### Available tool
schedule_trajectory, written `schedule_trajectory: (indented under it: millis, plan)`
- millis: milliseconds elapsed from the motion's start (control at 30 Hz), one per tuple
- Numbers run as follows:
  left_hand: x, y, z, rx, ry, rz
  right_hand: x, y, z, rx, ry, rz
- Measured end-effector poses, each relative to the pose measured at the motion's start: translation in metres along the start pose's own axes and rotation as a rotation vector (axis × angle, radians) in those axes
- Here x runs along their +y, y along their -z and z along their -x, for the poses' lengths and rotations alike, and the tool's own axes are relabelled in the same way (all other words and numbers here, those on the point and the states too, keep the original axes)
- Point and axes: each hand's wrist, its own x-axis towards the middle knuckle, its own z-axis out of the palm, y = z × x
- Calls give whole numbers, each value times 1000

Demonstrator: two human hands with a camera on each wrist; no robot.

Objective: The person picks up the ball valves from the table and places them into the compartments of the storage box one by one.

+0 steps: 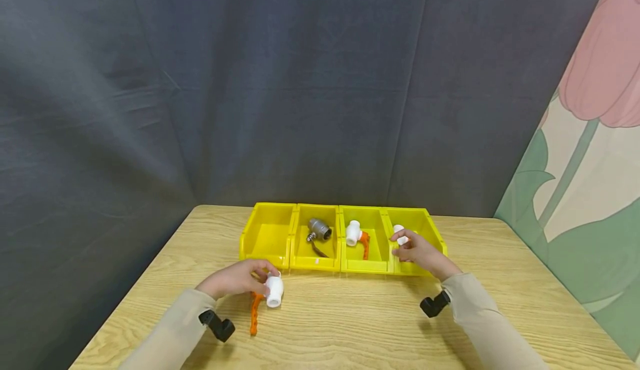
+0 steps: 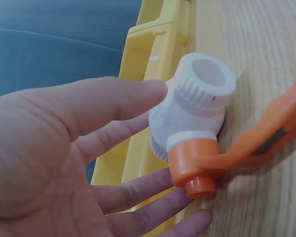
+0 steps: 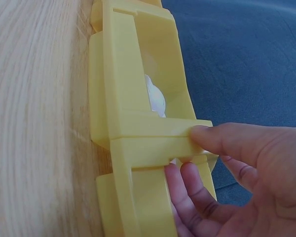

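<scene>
On the table before the bins is a white plastic ball valve (image 1: 274,291) with an orange lever handle (image 1: 254,315). My left hand (image 1: 245,277) holds its white body between thumb and index finger. In the left wrist view, the other fingers stretch below, near the orange cap (image 2: 195,160). My right hand (image 1: 420,253) reaches into the rightmost yellow bin (image 1: 425,224), beside another white valve (image 1: 399,232), mostly hidden. Seen from the right wrist, the thumb is at the divider (image 3: 158,129) and the fingers dip into the bin, apparently gripping nothing.
Four yellow bins stand in a row. The leftmost bin (image 1: 270,231) shows bare plastic; next to it, one bin holds a grey metal valve (image 1: 320,229). Another white valve with an orange handle (image 1: 353,233) lies in the third. A dark curtain (image 1: 310,92) hangs behind.
</scene>
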Motion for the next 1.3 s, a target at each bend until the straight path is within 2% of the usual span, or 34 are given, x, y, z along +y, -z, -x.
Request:
schedule_trajectory:
  millis: [133,500,733,1300]
  plan:
    - [-1,-1,0,2,4,-10,0,0,0,-1,0,1]
    - [-3,-6,0,-18,-66,-3,-1,0,0,-1,-12,-2]
    - [-5,-8,-3,-10,-58,-16,-2,0,0,11,-46,3]
    - [-4,-10,-4,1,-47,-6,-3,-1,1,7,-37,5]
